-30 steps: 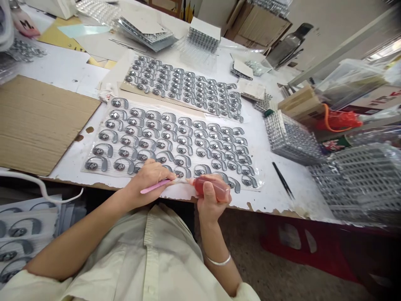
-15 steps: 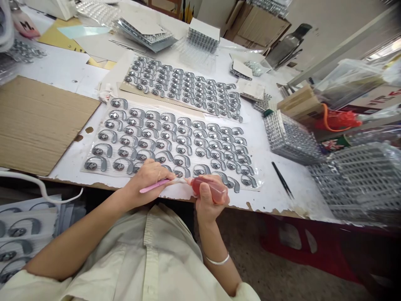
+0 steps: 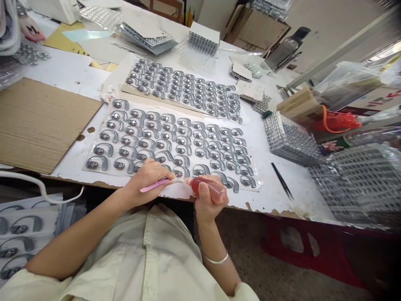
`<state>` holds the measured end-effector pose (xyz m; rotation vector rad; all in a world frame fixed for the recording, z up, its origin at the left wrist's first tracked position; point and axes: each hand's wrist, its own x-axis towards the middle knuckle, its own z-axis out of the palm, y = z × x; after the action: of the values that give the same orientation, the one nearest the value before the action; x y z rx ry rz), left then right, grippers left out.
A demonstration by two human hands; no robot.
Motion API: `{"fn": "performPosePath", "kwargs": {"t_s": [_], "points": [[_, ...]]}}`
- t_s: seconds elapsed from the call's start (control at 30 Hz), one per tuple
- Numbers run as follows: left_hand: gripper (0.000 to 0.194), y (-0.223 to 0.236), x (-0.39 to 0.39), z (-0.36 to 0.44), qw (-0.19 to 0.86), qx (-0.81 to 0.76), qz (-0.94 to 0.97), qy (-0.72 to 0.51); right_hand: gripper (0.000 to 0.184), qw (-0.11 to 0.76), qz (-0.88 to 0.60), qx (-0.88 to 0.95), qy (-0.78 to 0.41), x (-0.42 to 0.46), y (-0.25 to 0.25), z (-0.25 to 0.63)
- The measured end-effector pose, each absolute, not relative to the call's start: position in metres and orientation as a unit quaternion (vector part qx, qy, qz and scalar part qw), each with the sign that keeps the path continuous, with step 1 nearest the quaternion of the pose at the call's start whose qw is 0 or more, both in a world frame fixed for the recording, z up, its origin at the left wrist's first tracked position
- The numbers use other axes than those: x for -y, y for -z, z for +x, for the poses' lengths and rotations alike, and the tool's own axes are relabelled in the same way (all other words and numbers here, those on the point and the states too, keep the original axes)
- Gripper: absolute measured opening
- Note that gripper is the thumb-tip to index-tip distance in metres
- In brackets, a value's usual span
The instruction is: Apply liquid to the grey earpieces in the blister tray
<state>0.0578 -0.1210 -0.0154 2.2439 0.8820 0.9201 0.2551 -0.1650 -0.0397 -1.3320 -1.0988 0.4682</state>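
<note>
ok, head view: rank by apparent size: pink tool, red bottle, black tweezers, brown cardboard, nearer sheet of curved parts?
1. Nearer sheet of curved parts
2. Brown cardboard, cut off at the picture's edge
3. Red bottle, partly covered
Last, unranked: black tweezers and pink tool, too alike to call

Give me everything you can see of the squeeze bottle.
The squeeze bottle is rounded, glossy and translucent red-pink, apparently plastic; whether the tint is its wall or its contents I cannot tell. It is tipped nearly onto its side, its thin pale nozzle pointing toward the left hand. The right hand grips its body, thumb across it. It sits at the near edge of the sheet of grey hook-shaped pieces.
</note>
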Motion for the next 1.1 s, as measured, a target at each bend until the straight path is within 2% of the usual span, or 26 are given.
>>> {"fn": "performPosePath", "kwargs": {"t_s": [0.1,0.23,0.37,0.57,0.73,0.93,1.1], "points": [[0.010,0.014,0.122,0.058,0.277,-0.328,0.833,-0.348,0.025,0.657,-0.571,0.445,-0.212,0.164,0.039,0.255],[0.011,0.014,0.123,0.059,0.261,-0.330,0.841,-0.340,0.029,0.740,-0.503,0.354,-0.272,0.160,0.033,0.258],[0.010,0.017,0.126,0.057,0.247,-0.327,0.833,-0.372,0.037,0.763,-0.468,0.276,-0.350,0.159,0.029,0.266],[0.008,0.010,0.126,0.054,0.262,-0.325,0.811,-0.410,0.039,0.767,-0.429,0.271,-0.393,0.157,0.020,0.281],[0.006,-0.002,0.107,0.065,0.187,-0.312,0.794,-0.487,0.033,0.755,-0.438,0.316,-0.371,0.135,-0.004,0.297],[0.013,-0.008,0.084,0.072,0.077,-0.282,0.864,-0.411,0.031,0.679,-0.438,0.426,-0.408,0.091,-0.032,0.307],[0.007,0.002,0.090,0.071,0.083,-0.261,0.860,-0.431,0.031,0.680,-0.431,0.467,-0.365,0.071,-0.037,0.294]]}}
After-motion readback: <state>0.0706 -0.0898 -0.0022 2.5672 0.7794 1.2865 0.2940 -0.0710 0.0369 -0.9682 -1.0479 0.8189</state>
